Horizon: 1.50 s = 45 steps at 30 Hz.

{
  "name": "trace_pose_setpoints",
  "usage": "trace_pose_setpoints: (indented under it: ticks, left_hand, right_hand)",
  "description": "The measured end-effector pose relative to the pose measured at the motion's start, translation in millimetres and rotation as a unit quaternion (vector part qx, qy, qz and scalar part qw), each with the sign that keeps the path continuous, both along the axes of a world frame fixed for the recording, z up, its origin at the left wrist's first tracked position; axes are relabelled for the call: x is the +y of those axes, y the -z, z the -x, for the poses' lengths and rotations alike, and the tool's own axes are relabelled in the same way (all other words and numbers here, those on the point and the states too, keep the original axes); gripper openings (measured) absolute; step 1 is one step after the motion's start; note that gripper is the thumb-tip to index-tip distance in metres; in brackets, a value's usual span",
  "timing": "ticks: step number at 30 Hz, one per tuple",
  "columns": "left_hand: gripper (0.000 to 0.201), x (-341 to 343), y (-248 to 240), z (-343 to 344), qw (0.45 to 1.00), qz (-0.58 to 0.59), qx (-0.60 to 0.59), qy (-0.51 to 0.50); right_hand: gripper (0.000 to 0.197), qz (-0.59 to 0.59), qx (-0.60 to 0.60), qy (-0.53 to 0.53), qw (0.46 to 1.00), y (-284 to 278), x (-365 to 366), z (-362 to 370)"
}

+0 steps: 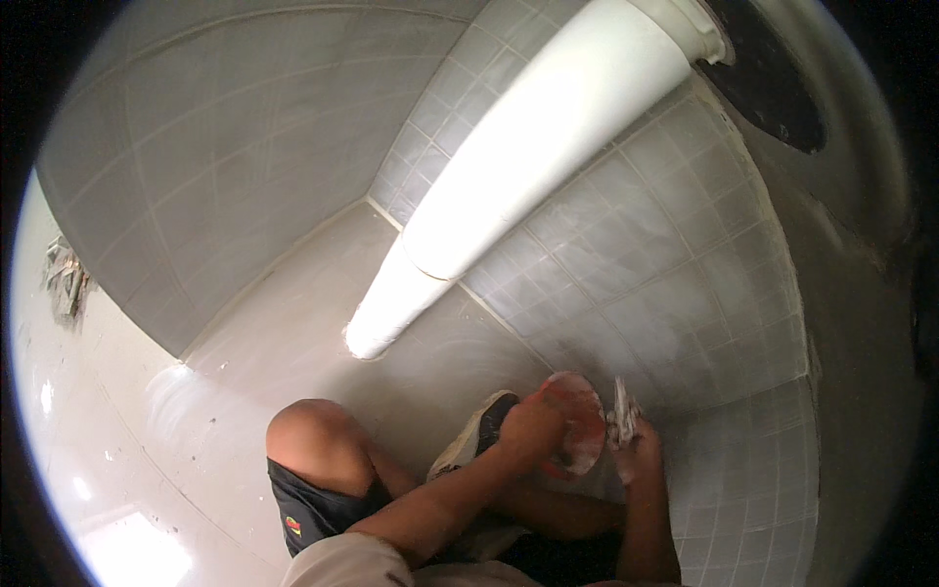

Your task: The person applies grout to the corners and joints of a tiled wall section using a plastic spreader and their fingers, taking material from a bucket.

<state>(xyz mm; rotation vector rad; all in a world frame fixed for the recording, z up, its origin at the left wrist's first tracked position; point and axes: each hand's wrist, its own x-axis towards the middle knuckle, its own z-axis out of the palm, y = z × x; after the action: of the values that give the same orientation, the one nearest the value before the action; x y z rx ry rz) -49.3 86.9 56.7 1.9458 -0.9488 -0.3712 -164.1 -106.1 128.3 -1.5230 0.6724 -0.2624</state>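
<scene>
The left hand grips a red bowl near the tiled wall; whether the whitened right hand holds anything, I cannot tell; a white pipe hides part of that wall

Thick white pipe slanting from the far right down to the pale floor, grey tiled wall at far left, crumpled debris at left, bright reflection at near left, dark patch at far right.

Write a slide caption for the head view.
Near a white pipe and gray-tiled wall, the left hand is at a white-smeared red bowl, the whitened right hand beside it.
</scene>
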Motion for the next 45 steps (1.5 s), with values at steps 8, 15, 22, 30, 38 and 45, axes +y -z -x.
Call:
trace_pose_setpoints:
  ticks: [8, 15, 22, 30, 38, 45]
  left_hand:
    - [0.031, 272, 67, 3, 0.841, 0.190, -0.038, -0.505]
    - [0.046, 463, 205, 37, 0.700, -0.248, -0.075, -0.666]
    - [0.052, 465, 200, 34, 0.696, -0.354, -0.053, -0.622]
    - [0.048, 467, 189, 33, 0.700, -0.365, -0.043, -0.612]
    - [0.049, 469, 190, 32, 0.698, -0.371, -0.042, -0.611]
    - [0.048, 470, 195, 32, 0.700, -0.360, -0.060, -0.613]
  right_hand:
    - [0.044, 0.542, -0.116, -0.107, 0.826, -50, 78, -224]
    - [0.040, 0.832, -0.378, -0.057, 0.402, -152, 117, -407]
    - [0.038, 0.882, -0.311, 0.026, 0.352, -208, 179, -492]
    - [0.045, 0.883, -0.199, 0.022, 0.424, -222, 229, -541]
    - [0.048, 0.880, -0.154, 0.060, 0.444, -223, 237, -549]
    - [0.045, 0.921, -0.119, 0.004, 0.370, -251, 221, -527]
